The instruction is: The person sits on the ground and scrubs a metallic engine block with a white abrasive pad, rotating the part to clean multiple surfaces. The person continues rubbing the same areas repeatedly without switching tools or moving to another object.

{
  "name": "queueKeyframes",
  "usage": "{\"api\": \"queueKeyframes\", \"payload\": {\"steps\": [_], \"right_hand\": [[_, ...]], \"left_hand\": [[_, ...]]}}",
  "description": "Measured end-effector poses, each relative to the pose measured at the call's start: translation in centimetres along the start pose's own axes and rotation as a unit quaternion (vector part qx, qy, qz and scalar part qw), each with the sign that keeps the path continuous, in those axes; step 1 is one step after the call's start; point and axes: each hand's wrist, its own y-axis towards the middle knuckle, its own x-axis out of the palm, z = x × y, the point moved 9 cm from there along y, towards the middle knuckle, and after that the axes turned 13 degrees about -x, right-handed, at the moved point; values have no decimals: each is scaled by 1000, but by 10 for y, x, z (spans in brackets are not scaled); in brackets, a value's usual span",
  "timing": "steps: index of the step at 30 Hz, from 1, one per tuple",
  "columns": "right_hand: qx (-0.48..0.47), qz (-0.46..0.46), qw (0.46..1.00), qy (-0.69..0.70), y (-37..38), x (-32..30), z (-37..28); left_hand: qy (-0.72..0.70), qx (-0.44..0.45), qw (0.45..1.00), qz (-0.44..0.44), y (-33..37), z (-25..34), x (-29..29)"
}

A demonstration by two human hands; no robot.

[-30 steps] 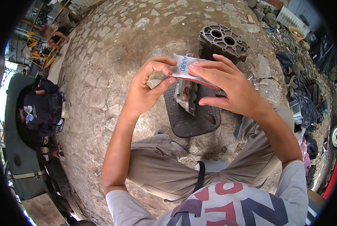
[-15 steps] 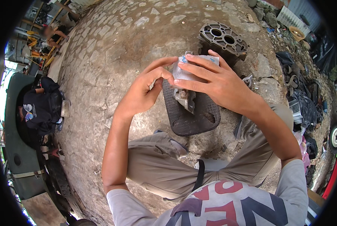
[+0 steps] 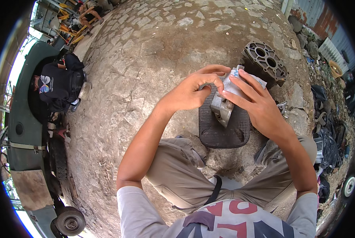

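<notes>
A whitish sheet with blue marks lies over a grey metal engine part. The part rests tilted on a black textured rubber mat. My left hand reaches in from the left, its fingers bent against the left edge of the sheet and part, the thumb bent inward. My right hand lies over the sheet from the right, fingers stretched out and spread, pressing on it. Its fingertips meet those of my left hand near the part's left edge. The underside of the part and the right thumb are hidden.
A flanged metal casing with two round holes stands beyond my right hand. A small metal piece lies right of the mat. Black bags and scrap line the right side. At left, a person in black sits by a green vehicle.
The view has shifted, so hands, mat and casing sit farther right and slightly lower. Both hands stay on the sheet and part, with only slight finger movement.
</notes>
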Motion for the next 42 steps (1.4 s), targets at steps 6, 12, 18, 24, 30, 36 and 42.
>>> {"api": "queueKeyframes", "payload": {"steps": [6,12,18,24,30,36,42], "right_hand": [[8,49,999,9,-4,7,2],[17,40,999,-1,-8,10,3],[10,56,998,16,-6,9,1],[9,44,999,7,-7,10,2],[12,-6,998,-59,-6,7,0],[12,11,1000,-13,-3,4,2],[17,22,1000,6,-4,3,1]], "left_hand": [[-32,-6,999,-10,0,-7,5],[-6,41,999,-30,3,-8,8],[-71,36,995,-58,7,-21,11],[-77,35,994,-64,5,-24,10],[-32,2,999,-41,5,-24,5],[-14,-33,998,-51,3,-23,9],[-5,-56,995,-87,4,-27,17]]}}
